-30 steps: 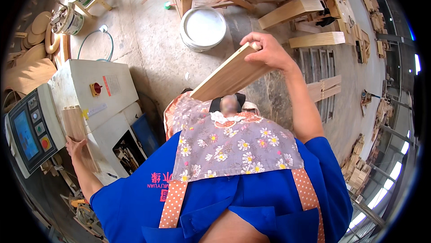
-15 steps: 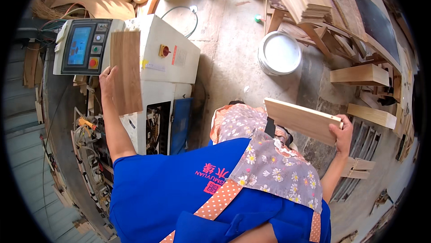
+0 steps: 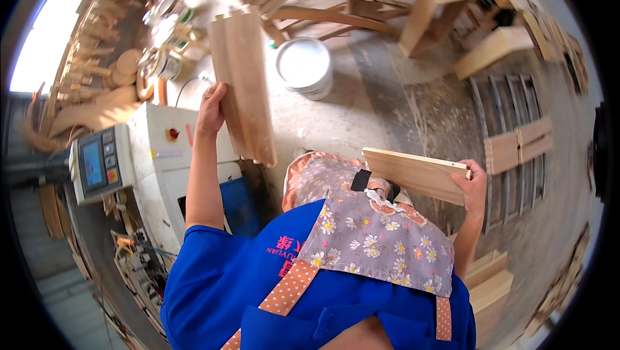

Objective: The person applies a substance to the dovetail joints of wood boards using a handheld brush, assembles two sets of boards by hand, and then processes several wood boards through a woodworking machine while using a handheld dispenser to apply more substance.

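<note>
The left hand (image 3: 212, 109) grips a board (image 3: 244, 78) by one long edge, out ahead of the body, probably to leave its notched ends free. The right hand (image 3: 474, 190) clasps another board (image 3: 413, 177) at one end, its length before the apron (image 3: 387, 256), likely keeping the two apart; beyond, a bucket (image 3: 303, 64) stands on the floor.

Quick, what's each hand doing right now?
Left hand: closed, holding a wooden board by its edge.
Right hand: closed, holding a second board by its end.
</note>
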Demonstrator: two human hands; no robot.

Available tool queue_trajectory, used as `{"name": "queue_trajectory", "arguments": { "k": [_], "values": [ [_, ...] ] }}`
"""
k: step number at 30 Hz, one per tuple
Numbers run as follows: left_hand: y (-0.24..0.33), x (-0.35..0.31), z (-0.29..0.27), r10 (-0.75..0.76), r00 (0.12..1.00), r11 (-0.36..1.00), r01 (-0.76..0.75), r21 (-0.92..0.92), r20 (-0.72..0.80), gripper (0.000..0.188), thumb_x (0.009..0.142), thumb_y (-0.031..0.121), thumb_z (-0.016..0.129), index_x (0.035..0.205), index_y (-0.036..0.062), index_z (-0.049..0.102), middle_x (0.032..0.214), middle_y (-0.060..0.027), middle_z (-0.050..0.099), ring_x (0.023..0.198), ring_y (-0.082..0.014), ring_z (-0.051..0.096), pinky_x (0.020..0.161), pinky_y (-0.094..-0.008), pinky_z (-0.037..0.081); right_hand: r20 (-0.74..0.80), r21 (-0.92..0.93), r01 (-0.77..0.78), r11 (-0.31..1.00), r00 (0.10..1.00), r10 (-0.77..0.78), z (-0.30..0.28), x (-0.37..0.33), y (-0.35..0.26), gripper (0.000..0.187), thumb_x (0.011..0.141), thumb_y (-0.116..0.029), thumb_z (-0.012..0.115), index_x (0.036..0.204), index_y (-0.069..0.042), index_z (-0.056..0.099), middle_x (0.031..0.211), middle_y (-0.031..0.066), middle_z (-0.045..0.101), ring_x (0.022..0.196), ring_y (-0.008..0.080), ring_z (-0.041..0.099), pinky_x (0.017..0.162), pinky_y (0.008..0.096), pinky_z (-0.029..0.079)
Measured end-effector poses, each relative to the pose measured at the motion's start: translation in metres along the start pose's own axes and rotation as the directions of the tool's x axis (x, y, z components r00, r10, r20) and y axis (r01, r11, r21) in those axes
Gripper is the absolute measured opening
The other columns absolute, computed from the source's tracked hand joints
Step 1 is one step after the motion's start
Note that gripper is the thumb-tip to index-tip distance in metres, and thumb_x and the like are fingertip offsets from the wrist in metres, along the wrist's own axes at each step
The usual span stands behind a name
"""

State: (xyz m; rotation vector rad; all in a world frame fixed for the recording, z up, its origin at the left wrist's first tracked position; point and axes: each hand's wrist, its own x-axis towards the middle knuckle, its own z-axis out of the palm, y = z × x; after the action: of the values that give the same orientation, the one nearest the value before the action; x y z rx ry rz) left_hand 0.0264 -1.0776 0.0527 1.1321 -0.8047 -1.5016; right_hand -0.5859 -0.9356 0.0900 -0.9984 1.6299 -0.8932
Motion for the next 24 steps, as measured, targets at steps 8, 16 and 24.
{"name": "queue_trajectory", "arguments": {
  "k": [8, 16, 24],
  "values": [
    [0.011, 0.102, 0.137, 0.011, 0.907, 0.345, -0.399, 0.850, 0.421, 0.027, 0.079, 0.027, 0.071, 0.095, 0.0054, 0.067, 0.075, -0.0088, 0.064, 0.071, -0.0188, 0.057, 0.067, -0.0333, 0.043, -0.316, -0.053, -0.067, 0.996, 0.948, 0.047, 0.017, -0.078, 0.056, 0.027, 0.068, 0.000, 0.071, 0.094, 0.000, 0.062, 0.084, -0.0002, 0.062, 0.075, 0.0053, 0.055, 0.068, 0.0212, 0.044],
    [0.011, 0.157, 0.303, -0.147, 0.498, -0.132, -0.866, 0.482, 0.855, 0.028, 0.075, 0.026, 0.070, 0.096, 0.0087, 0.066, 0.085, -0.0157, 0.064, 0.083, -0.0341, 0.061, 0.072, -0.0428, 0.046, -0.577, 0.031, -0.152, 0.988, 0.804, 0.142, 0.053, -0.137, 0.071, 0.024, 0.068, -0.004, 0.072, 0.090, -0.002, 0.064, 0.081, 0.0000, 0.063, 0.076, 0.0079, 0.056, 0.071, 0.0240, 0.045],
    [-0.053, 0.199, 0.438, -0.397, 0.156, -0.028, -0.987, 0.158, 0.904, 0.020, 0.076, 0.029, 0.065, 0.083, 0.0103, 0.061, 0.081, -0.0120, 0.063, 0.084, -0.0340, 0.060, 0.070, -0.0459, 0.046, -0.791, 0.149, -0.298, 0.943, 0.536, 0.295, 0.066, -0.170, 0.007, 0.022, 0.068, -0.002, 0.071, 0.090, -0.003, 0.065, 0.075, -0.0003, 0.061, 0.071, 0.0070, 0.053, 0.066, 0.0237, 0.044]
  ]
}}
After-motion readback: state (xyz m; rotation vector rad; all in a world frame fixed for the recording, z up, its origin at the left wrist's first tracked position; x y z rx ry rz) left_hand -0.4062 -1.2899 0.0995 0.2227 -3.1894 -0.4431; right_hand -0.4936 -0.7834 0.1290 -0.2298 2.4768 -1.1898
